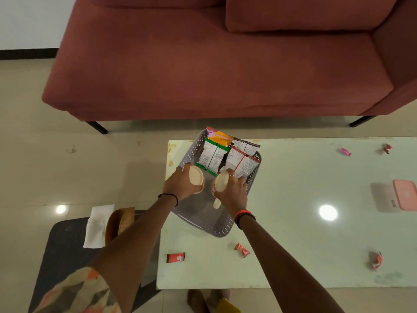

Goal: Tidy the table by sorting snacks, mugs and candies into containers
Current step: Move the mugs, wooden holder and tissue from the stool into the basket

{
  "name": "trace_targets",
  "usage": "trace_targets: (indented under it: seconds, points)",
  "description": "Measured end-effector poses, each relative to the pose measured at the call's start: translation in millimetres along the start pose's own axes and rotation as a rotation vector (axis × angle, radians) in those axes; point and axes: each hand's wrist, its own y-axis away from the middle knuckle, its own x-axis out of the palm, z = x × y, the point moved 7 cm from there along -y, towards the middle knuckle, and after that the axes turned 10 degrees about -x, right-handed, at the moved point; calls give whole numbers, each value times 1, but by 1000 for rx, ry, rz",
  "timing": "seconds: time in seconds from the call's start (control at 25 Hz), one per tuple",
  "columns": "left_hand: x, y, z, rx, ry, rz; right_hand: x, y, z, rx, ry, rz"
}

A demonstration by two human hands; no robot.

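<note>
Over the basket (191, 152), each hand (180, 184) (232, 190) grips a mug (195, 179) (220, 183); next, set both beside the snacks (225, 154).

Head cam, looks steeply down, close over table (293, 199).

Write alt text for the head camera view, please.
Two hands, left hand and right hand, each lower a cream mug into a grey basket holding snack packets. Wrapped candies lie scattered on the pale table.

Dim, soft, glare spots, wide-angle warp
</note>
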Motion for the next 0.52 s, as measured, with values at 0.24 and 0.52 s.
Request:
trace_targets:
  seconds: [0.24,0.52]
  points:
    - [20,-20,-14,27,-1,-17,18,-13,-14,44,8,9]
    - [25,-32,-18,19,-17,3,28,-17,-16,80,35,16]
